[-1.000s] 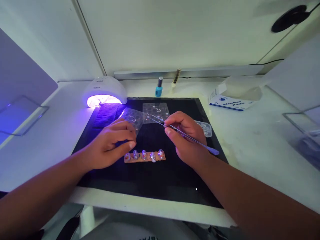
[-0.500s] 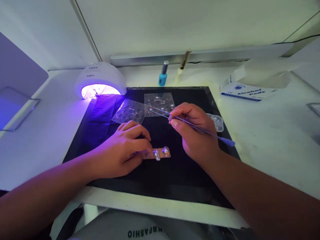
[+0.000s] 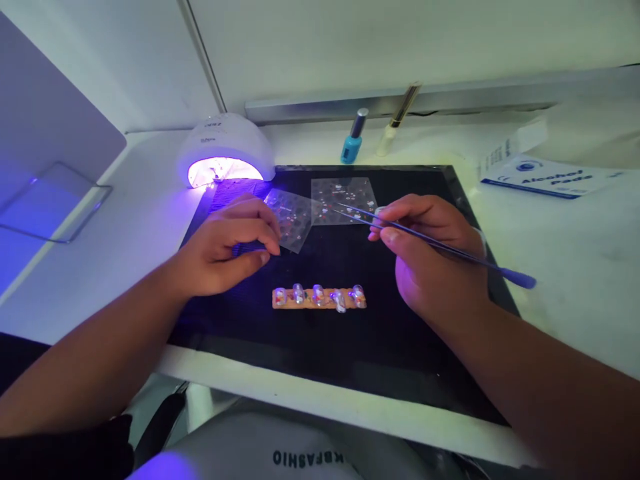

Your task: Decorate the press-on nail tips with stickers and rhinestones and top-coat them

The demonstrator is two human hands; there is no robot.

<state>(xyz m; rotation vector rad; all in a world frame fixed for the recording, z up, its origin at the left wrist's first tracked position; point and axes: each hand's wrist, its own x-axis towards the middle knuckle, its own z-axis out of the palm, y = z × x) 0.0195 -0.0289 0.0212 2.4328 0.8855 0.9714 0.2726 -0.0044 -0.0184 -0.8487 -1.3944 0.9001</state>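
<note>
Blue tweezers (image 3: 440, 247) lie gripped between the thumb and fingers of my right hand (image 3: 435, 260). Their two tips are slightly apart and reach over a clear sticker sheet (image 3: 327, 193); whether they touch it I cannot tell. My left hand (image 3: 230, 240) hovers over the left of the mat, fingers loosely curled, thumb a little apart, nothing visible in it. It partly covers a second sticker sheet (image 3: 297, 233). Below both hands an orange-tan strip (image 3: 309, 303) rests on the black mat, bearing several shiny, decorated false nails (image 3: 319, 295).
A white nail lamp (image 3: 227, 143) glows purple at the back left of the black mat (image 3: 320, 360). Behind the mat stand a blue polish bottle (image 3: 352, 148) and a pale bottle with a gold cap (image 3: 387, 140). An alcohol pads box (image 3: 550, 177) sits at the right.
My left hand has let go of the strip and moved up and left, uncovering the whole row of nails. My right hand keeps the tweezers over the sheet. The view has shifted.
</note>
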